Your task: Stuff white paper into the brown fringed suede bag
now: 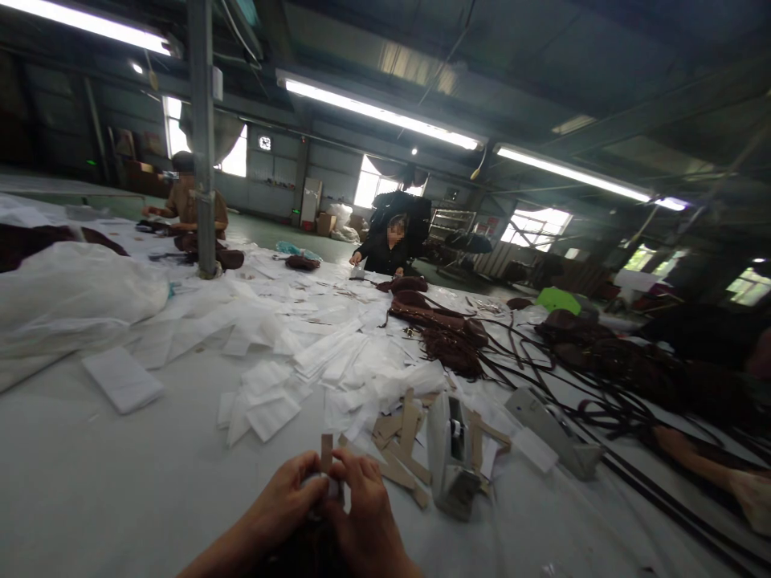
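The left hand (287, 504) and right hand (361, 514) both pinch one brown card strip (326, 449), upright above the table (90, 482), near a tape dispenser (450, 461).

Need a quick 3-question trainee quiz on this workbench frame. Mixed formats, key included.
1. True or false: the left hand and right hand together pinch a tan strip.
2. Which item stands on the table just right of the hands? A) tape dispenser B) stapler C) scissors
3. How many other people are at the table's far side?
Key: 1 true; 2 A; 3 two: a person in tan, a person in black.
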Motion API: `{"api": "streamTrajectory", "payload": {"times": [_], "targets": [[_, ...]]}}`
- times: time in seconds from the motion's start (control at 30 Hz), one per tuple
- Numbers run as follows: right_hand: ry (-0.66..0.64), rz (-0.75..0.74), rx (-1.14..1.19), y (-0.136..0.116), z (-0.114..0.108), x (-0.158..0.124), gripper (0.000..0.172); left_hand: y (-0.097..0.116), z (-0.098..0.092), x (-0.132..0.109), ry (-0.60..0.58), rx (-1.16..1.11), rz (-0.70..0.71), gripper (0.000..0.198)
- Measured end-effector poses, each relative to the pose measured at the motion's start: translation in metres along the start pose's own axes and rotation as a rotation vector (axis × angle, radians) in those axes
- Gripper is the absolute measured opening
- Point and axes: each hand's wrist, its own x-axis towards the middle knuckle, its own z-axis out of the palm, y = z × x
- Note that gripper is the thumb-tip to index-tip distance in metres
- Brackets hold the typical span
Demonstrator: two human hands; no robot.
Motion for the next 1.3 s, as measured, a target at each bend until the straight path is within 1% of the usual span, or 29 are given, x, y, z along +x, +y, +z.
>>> {"api": "streamTrajectory", "payload": {"times": [0.07,0.13,0.23,0.27,0.3,0.33,0.37,0.4,0.43,0.47,0.5,0.57,0.67,0.77,0.87,0.93,1.03,1.13,1.23,1.3], "targets": [[-0.009,0.077,0.117,-0.002,-0.004,0.001,0.067,-0.001,-0.002,0.0,0.009,0.031,0.003,0.022],[-0.041,0.182,0.264,-0.005,-0.013,0.005,0.064,-0.001,-0.003,0.0,0.02,0.055,0.01,0.022],[-0.039,0.299,0.392,-0.008,-0.03,0.014,0.048,0.002,-0.003,-0.002,-0.004,0.07,0.018,0.022],[-0.024,0.311,0.391,-0.009,-0.034,0.017,0.046,0.004,-0.002,-0.003,-0.019,0.076,0.017,0.021],[-0.017,0.312,0.377,-0.009,-0.037,0.019,0.048,0.005,-0.001,-0.004,-0.032,0.087,0.015,0.02],[-0.025,0.307,0.354,-0.01,-0.039,0.021,0.051,0.006,0.0,-0.005,-0.042,0.103,0.014,0.018],[-0.047,0.298,0.328,-0.011,-0.04,0.023,0.051,0.007,0.002,-0.006,-0.05,0.121,0.017,0.016],[-0.076,0.291,0.309,-0.012,-0.039,0.024,0.045,0.006,0.003,-0.006,-0.054,0.14,0.019,0.015],[-0.102,0.289,0.298,-0.013,-0.038,0.025,0.036,0.005,0.004,-0.006,-0.054,0.158,0.018,0.013],[-0.118,0.288,0.288,-0.015,-0.036,0.025,0.026,0.003,0.005,-0.006,-0.047,0.174,0.017,0.012],[-0.117,0.286,0.27,-0.017,-0.035,0.024,0.02,0.0,0.005,-0.005,-0.034,0.186,0.016,0.011],[-0.073,0.276,0.186,-0.02,-0.032,0.022,0.019,-0.005,0.004,-0.002,-0.01,0.182,0.011,0.011],[-0.027,0.206,0.001,-0.02,-0.03,0.018,0.023,-0.011,0.004,0.002,0.01,0.068,-0.052,0.014],[-0.056,0.071,-0.086,-0.015,-0.027,0.014,0.028,-0.014,0.006,0.004,0.022,-0.147,-0.185,0.021],[-0.048,-0.052,-0.152,-0.012,-0.024,0.01,0.023,-0.013,0.005,0.005,0.007,-0.301,-0.271,0.03],[-0.03,-0.107,-0.169,-0.013,-0.022,0.008,0.02,-0.01,0.003,0.003,-0.025,-0.38,-0.317,0.032],[-0.023,-0.169,-0.136,-0.017,-0.023,0.008,0.021,-0.004,-0.003,-0.001,-0.075,-0.499,-0.36,0.03],[-0.043,-0.232,-0.109,-0.021,-0.027,0.008,0.023,0.001,-0.007,-0.005,-0.114,-0.623,-0.382,0.025],[-0.067,-0.274,-0.134,-0.023,-0.031,0.009,0.022,0.001,-0.008,-0.006,-0.139,-0.753,-0.405,0.019],[-0.07,-0.302,-0.17,-0.024,-0.032,0.01,0.022,-0.002,-0.007,-0.005,-0.144,-0.845,-0.466,0.018]]}}
